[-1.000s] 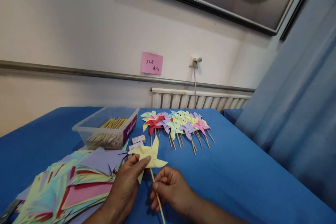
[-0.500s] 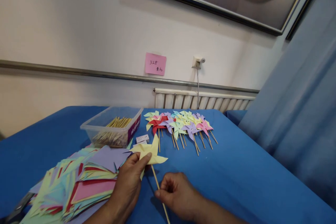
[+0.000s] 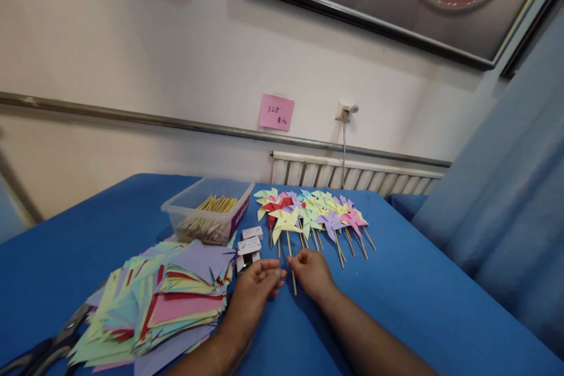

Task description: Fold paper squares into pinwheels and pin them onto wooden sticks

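A pink rectangular paper note (image 3: 276, 112) on the cream-coloured wall (image 3: 110, 41) bears handwritten "32"; its other characters are unclear.

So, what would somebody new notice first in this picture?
Probably the cluster of colourful pinwheels toward the far side of the blue table. The yellow pinwheel stands out at their near edge, its stick pinched in the right hand. On the left, a big messy heap of coloured paper lies with scissors beside it, in front of a clear box of sticks.
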Motion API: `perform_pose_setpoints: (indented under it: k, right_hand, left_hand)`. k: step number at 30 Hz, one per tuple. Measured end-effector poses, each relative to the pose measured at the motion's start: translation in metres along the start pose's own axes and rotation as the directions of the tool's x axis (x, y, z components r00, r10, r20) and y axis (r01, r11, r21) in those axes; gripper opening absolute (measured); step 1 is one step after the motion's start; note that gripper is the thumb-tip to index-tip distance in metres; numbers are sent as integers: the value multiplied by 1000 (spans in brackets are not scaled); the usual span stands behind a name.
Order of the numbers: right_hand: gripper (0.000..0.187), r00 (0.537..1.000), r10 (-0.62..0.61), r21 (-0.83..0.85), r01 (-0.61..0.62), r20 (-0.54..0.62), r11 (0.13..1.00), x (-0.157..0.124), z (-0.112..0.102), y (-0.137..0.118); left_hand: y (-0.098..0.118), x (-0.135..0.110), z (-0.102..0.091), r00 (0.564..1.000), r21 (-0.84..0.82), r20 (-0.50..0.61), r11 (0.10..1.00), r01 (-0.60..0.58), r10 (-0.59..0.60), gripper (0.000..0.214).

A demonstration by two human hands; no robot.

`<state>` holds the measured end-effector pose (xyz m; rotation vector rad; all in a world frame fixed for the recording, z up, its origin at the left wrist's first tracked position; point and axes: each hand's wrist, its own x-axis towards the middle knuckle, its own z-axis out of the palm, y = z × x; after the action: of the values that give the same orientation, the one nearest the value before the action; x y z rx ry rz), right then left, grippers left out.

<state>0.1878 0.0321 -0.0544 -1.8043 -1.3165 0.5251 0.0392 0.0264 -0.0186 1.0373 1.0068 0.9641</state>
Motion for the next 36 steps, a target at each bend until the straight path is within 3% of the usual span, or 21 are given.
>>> perform_pose_setpoints:
  k: [5,15,27,36]
  right_hand:
    - [32,999,7,-129,-11,-33,992,23,3,-3]
    - [30,999,-49,-377,44,-3,925,20,5,-12]
    - [21,993,-103,-472,119,59,874,9,1,-12]
    - [35,993,-117,-445,117,26,888,13,-2,-11]
  left_hand:
    - [-4,3,-1,1000,25,27,1000,-10,9,26]
    - [-6,3,2,998,61,70,998,-4,-1,22]
    - [-6,-1,3,992,136,126,991,-21,4,17]
    - [-6,-1,3,993,141,122,990,-25,8,18]
